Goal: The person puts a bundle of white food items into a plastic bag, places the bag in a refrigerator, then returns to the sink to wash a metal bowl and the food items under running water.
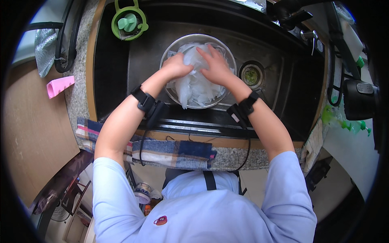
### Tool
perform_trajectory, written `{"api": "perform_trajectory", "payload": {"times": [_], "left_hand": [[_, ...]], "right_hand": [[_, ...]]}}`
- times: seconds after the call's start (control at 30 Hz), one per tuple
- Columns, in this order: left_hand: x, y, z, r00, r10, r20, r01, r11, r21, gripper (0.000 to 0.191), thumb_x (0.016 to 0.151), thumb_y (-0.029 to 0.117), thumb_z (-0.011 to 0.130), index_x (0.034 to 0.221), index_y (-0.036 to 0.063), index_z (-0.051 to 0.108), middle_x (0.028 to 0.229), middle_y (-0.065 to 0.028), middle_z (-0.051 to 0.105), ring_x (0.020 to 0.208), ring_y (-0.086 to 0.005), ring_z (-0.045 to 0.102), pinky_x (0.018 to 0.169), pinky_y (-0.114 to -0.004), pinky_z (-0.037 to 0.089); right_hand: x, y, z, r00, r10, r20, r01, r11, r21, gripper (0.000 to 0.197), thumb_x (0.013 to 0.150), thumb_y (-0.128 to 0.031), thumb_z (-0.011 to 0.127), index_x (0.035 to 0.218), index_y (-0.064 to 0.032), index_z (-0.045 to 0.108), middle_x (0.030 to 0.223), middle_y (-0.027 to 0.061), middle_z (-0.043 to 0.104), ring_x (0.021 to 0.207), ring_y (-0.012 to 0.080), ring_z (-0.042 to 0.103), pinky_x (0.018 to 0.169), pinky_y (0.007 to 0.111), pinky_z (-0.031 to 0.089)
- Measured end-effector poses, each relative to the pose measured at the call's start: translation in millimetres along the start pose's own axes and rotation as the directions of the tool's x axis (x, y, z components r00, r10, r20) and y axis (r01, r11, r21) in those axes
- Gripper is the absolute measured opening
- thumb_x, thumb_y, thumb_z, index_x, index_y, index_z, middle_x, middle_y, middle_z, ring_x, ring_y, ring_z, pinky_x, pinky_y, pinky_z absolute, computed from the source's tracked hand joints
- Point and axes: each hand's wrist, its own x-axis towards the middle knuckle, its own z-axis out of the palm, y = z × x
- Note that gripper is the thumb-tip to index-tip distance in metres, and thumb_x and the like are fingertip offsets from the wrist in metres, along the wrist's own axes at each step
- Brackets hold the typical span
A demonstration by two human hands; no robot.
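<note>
A round metal bowl [232, 57] stands in the dark kitchen sink [146, 45], heaped with whitish translucent sheets [194, 88] that look like thin plastic or film. At the bowl's left side, my left hand [177, 66] rests on the heap with its fingers partly hidden among the sheets; whether it grips any cannot be told. My right hand [216, 67] lies over the right part of the heap, fingers spread. Both wrists wear black straps with small devices.
A green strainer-like container [115, 27] sits at the sink's upper left. Right of the bowl is the drain [251, 76] with green bits in it. A faucet [296, 18] rises at the upper right. Plaid cloth [170, 152] covers part of the front counter; a pink holder [60, 86] lies left.
</note>
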Motion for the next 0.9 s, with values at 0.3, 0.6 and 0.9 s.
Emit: {"api": "perform_trajectory", "payload": {"times": [0.3,0.6,0.9], "left_hand": [[-71.1,52.2,-27.6,0.962,-0.038,-0.271,0.034,0.999,-0.019,0.062,0.066,0.035,0.059,0.112,-0.0046,0.049,0.105,-0.0238,0.056,0.097,-0.0349,0.056,0.084,-0.038,0.044],[-98.2,63.4,3.4,0.927,0.092,-0.364,-0.087,0.996,0.030,0.062,0.069,0.030,0.062,0.118,-0.0009,0.041,0.104,-0.0216,0.052,0.091,-0.0380,0.055,0.078,-0.042,0.046],[-60.9,17.3,-12.3,0.918,0.086,-0.387,-0.175,0.964,-0.201,0.043,0.070,0.026,0.060,0.106,0.0040,0.054,0.099,-0.0165,0.055,0.087,-0.0295,0.056,0.077,-0.037,0.046]], "right_hand": [[-37.7,-41.0,-45.0,0.921,0.311,0.235,-0.370,0.506,0.779,0.045,0.078,-0.030,0.060,0.112,-0.0021,0.050,0.103,0.0117,0.055,0.087,0.0221,0.057,0.076,0.032,0.046],[-20.0,-46.2,-27.4,0.862,0.154,0.482,-0.486,-0.015,0.874,0.045,0.079,-0.036,0.058,0.107,0.0001,0.052,0.098,0.0110,0.057,0.085,0.0207,0.058,0.071,0.033,0.048],[-18.7,-20.2,-35.1,0.873,0.142,0.468,-0.488,0.199,0.850,0.052,0.077,-0.031,0.061,0.117,-0.0022,0.044,0.106,0.0119,0.055,0.098,0.0227,0.054,0.083,0.038,0.042]]}}
